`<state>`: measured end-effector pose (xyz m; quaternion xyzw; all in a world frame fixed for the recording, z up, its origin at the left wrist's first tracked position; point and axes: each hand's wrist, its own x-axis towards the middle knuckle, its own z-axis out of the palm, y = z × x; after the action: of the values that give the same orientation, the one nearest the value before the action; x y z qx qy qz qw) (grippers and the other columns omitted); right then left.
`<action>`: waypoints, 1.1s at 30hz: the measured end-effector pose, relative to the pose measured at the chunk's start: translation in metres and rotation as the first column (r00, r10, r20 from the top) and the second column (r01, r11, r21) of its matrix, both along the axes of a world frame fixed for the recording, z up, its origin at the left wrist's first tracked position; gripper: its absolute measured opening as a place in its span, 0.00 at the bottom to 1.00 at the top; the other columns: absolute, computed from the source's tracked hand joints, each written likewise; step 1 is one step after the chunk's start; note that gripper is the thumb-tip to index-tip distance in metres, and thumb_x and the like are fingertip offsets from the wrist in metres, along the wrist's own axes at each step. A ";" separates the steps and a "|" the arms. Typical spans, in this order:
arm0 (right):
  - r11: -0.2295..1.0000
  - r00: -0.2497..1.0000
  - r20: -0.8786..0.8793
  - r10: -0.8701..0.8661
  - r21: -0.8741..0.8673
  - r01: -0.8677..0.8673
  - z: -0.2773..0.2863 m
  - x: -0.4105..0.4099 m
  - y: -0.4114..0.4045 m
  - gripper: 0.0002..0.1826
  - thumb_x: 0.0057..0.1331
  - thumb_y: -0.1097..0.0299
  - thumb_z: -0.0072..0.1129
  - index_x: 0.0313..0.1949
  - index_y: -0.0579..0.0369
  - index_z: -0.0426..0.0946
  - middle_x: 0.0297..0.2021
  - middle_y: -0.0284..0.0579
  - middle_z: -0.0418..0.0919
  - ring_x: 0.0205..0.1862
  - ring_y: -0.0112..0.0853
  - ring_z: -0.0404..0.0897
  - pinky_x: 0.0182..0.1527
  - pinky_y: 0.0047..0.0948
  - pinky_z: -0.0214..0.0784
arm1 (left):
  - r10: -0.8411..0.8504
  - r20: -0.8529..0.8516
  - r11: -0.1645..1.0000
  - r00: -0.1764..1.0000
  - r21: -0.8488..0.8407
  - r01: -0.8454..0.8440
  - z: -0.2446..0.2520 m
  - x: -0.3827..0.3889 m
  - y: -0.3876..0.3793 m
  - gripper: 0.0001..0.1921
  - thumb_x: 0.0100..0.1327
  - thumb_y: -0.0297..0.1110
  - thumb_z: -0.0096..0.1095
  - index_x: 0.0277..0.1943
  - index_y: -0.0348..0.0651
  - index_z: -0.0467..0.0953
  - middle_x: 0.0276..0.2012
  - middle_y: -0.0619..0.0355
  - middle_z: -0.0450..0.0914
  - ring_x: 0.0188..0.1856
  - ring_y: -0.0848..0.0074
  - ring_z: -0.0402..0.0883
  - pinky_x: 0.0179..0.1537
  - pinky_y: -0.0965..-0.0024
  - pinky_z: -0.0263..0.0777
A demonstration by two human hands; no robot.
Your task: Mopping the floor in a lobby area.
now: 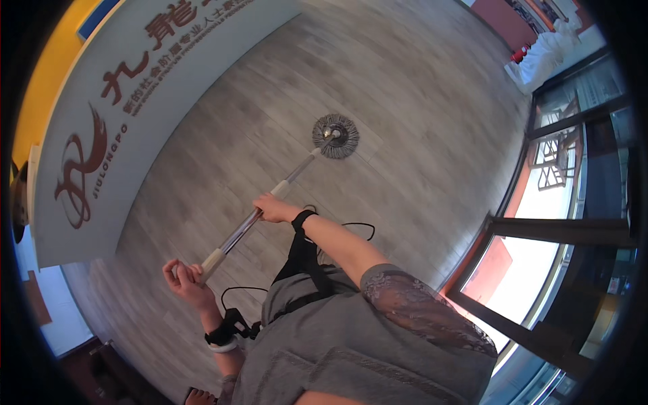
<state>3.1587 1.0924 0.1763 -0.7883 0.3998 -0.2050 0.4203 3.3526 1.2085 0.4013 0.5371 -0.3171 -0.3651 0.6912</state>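
A spin mop with a round grey string head (347, 147) stands on the wood-look floor (405, 101). Its metal handle (296, 169) slants back towards me, with pale grip sleeves along it. My right hand (275, 207) is closed round the handle's middle, just behind one pale sleeve. At the handle's upper end, my left hand (187, 281) holds the last pale sleeve (212, 262) loosely, its fingers curled and partly raised off it. Both wrists wear black straps, and a black device (235, 321) sits at the left one.
A curved white counter (167, 91) bearing writing runs along the left. At right are dark-framed glass doors (562, 225), with a chair (554, 167) seen through the glass. White cloth (541, 58) lies at upper right. A black cable (367, 224) loops beside my body.
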 end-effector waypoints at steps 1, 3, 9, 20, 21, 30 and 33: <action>1.000 1.000 -0.004 0.006 0.004 -0.006 0.004 0.003 -0.018 0.10 0.48 0.68 0.60 0.29 0.53 0.69 0.33 0.47 0.72 0.42 0.44 0.69 0.46 0.38 0.59 | 0.007 -0.003 1.000 1.000 0.010 -0.007 0.002 0.005 -0.019 0.04 0.64 0.23 0.45 0.40 0.40 0.66 0.14 0.67 0.56 0.15 0.86 0.54 0.21 0.78 0.59; 0.998 0.998 -0.013 -0.068 -0.014 0.068 0.010 0.009 -0.030 0.10 0.49 0.68 0.59 0.30 0.53 0.69 0.34 0.47 0.72 0.44 0.43 0.68 0.47 0.38 0.58 | 0.007 0.018 1.000 1.000 0.008 -0.007 0.009 0.011 -0.050 0.04 0.64 0.23 0.45 0.40 0.40 0.66 0.14 0.67 0.56 0.15 0.87 0.54 0.21 0.78 0.58; 0.951 0.954 0.050 -0.294 -0.082 0.298 0.010 -0.010 -0.085 0.13 0.48 0.70 0.61 0.30 0.53 0.66 0.34 0.45 0.70 0.44 0.43 0.66 0.48 0.38 0.55 | -0.181 0.069 0.983 0.981 -0.025 0.183 0.027 -0.008 -0.147 0.05 0.63 0.22 0.45 0.41 0.40 0.67 0.14 0.68 0.57 0.15 0.87 0.56 0.20 0.80 0.58; 0.659 0.649 -0.131 -0.749 -0.045 0.751 -0.033 -0.222 -0.025 0.12 0.49 0.70 0.59 0.33 0.54 0.67 0.37 0.49 0.70 0.45 0.47 0.66 0.49 0.41 0.56 | -0.713 -0.010 0.691 0.701 0.159 0.705 -0.046 -0.199 -0.233 0.02 0.63 0.23 0.47 0.36 0.38 0.68 0.14 0.65 0.65 0.14 0.87 0.61 0.17 0.80 0.56; 0.617 0.606 -0.148 -0.781 -0.036 0.786 -0.038 -0.240 -0.007 0.12 0.49 0.70 0.59 0.33 0.54 0.67 0.37 0.49 0.70 0.45 0.46 0.66 0.49 0.41 0.56 | -0.761 -0.040 0.635 0.647 0.156 0.756 -0.053 -0.220 -0.229 0.02 0.63 0.23 0.47 0.36 0.38 0.68 0.15 0.65 0.65 0.14 0.87 0.61 0.17 0.80 0.56; 0.297 0.284 -0.157 -0.946 -0.071 0.952 -0.072 -0.341 0.100 0.09 0.43 0.69 0.62 0.20 0.50 0.69 0.25 0.45 0.70 0.36 0.44 0.68 0.43 0.41 0.56 | -0.915 -0.201 0.325 0.351 0.153 0.933 -0.073 -0.372 -0.204 0.02 0.65 0.25 0.48 0.36 0.38 0.68 0.14 0.65 0.62 0.14 0.86 0.59 0.18 0.79 0.57; 0.280 0.256 -0.179 -0.950 -0.127 0.951 -0.080 -0.366 0.087 0.08 0.42 0.69 0.62 0.20 0.49 0.70 0.22 0.43 0.71 0.34 0.44 0.69 0.42 0.42 0.56 | -0.888 -0.172 0.397 0.426 0.181 0.900 -0.061 -0.401 -0.214 0.01 0.65 0.25 0.48 0.36 0.39 0.68 0.14 0.66 0.62 0.14 0.86 0.58 0.18 0.79 0.57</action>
<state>2.7925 1.1796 0.0967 -0.4061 0.8368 -0.3263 0.1687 2.9516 0.9941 0.3408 0.3556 -0.4907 -0.7267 0.3234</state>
